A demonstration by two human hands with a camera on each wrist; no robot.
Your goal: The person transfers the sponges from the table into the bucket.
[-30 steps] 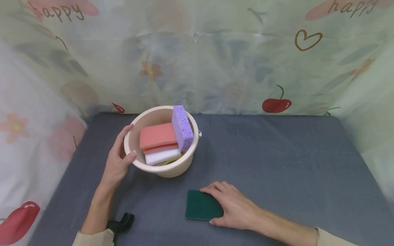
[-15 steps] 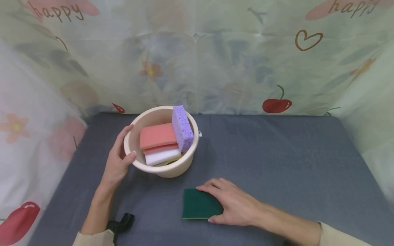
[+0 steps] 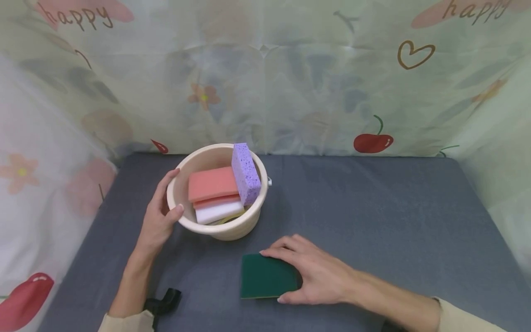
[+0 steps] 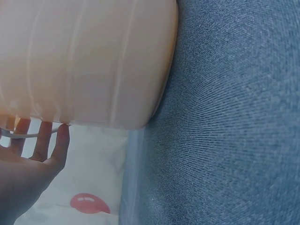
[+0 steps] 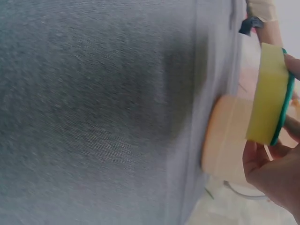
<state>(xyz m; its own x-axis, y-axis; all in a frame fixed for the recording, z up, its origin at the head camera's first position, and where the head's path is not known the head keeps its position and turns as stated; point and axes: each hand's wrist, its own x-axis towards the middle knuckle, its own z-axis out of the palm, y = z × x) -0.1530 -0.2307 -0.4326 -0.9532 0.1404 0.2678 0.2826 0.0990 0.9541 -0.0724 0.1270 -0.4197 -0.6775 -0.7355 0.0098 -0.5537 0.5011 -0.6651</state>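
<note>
My left hand [image 3: 157,221] grips the left rim of a cream bucket [image 3: 212,157], thumb over the near edge. Inside the bucket lie a folded pink sponge [image 3: 213,182] and a white sponge [image 3: 217,212]. A speckled purple sponge [image 3: 245,173] leans upright against its right wall, and a thin yellow edge shows at the bottom. My right hand [image 3: 311,272] holds a scouring sponge by its opposite long sides, green side up [image 3: 265,276]. In the right wrist view the yellow body of the scouring sponge [image 5: 267,93] hangs above the table, apart from the bucket.
A dark grey cloth covers the table [image 3: 373,207]. Printed curtains [image 3: 290,92] enclose its back and sides. A black strap or mount [image 3: 163,302] sits at my left wrist. The bucket's wire handle [image 4: 28,135] shows beside my left fingers.
My right hand has moved slightly left with the scouring sponge, which appears to have risen a little from the table. The left hand and bucket have stayed in place.
</note>
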